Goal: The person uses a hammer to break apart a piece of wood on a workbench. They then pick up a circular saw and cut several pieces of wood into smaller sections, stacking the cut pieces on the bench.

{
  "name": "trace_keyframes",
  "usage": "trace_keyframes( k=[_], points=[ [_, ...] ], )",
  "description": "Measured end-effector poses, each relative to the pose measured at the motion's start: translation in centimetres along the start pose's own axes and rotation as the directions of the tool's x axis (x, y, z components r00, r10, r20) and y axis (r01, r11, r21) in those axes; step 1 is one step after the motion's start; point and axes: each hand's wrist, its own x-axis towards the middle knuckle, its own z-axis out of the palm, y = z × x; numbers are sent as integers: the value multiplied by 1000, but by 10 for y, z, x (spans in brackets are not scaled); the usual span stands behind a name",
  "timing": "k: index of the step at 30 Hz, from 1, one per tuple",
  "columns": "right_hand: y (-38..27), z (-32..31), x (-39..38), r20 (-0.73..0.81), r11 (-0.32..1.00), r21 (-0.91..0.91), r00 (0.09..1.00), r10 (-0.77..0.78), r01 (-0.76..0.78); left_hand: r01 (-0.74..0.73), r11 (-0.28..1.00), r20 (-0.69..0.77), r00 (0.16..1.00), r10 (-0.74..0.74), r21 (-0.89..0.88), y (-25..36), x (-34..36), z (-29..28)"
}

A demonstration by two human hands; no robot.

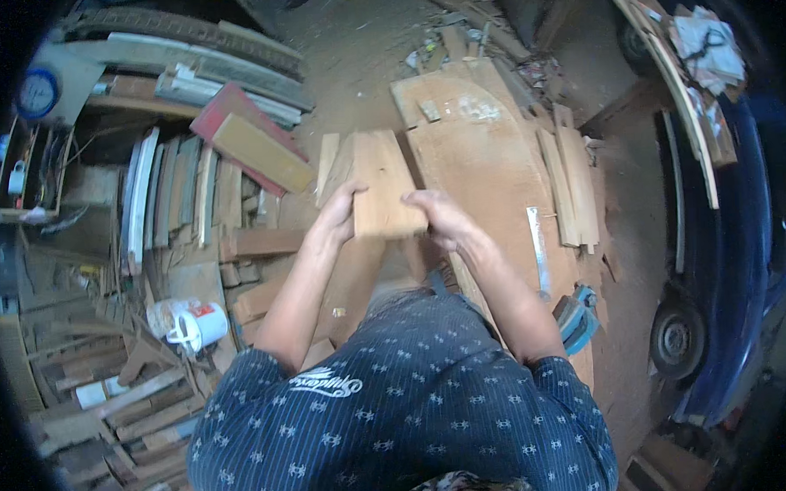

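Between my two hands is a thick, pale wooden board (383, 180), its near end toward me and its length running away from me. My left hand (342, 211) grips its left edge near the close end. On the opposite edge my right hand (440, 215) is closed, thumb lying over the top face. The undersides of both hands are hidden by the board. Just right of it lies a wide wooden workbench (473, 167) with a dusty top. A metal ruler (538, 252) rests on that top, and a blue-green power tool (577, 318) sits by its near right edge.
Wood offcuts (145, 401) are piled at the left, with a white bucket (198, 328) among them. Stacked planks (192, 57) stand at the far left. Narrow wooden strips (568, 185) lie along the bench's right side. A blue vehicle (718, 258) stands at the right.
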Motion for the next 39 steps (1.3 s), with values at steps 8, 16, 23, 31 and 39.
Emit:
trace_keyframes(
  k=[8,16,23,31,39],
  points=[
    [25,-25,-88,-13,551,-817,951,-308,168,-339,926,66,933,353,-164,17,34,35],
    [136,-122,-61,-385,605,-785,661,-644,131,-618,739,440,761,476,269,25,-7,117],
    [117,-136,-72,-504,616,-777,454,-734,132,-731,591,686,624,374,343,-11,-32,141],
    [105,-139,-95,-496,635,-767,542,-678,93,-750,561,656,624,425,350,-28,-23,156],
    [151,-124,-106,-526,713,-681,564,-636,167,-441,859,151,897,415,262,3,53,152]
  ],
)
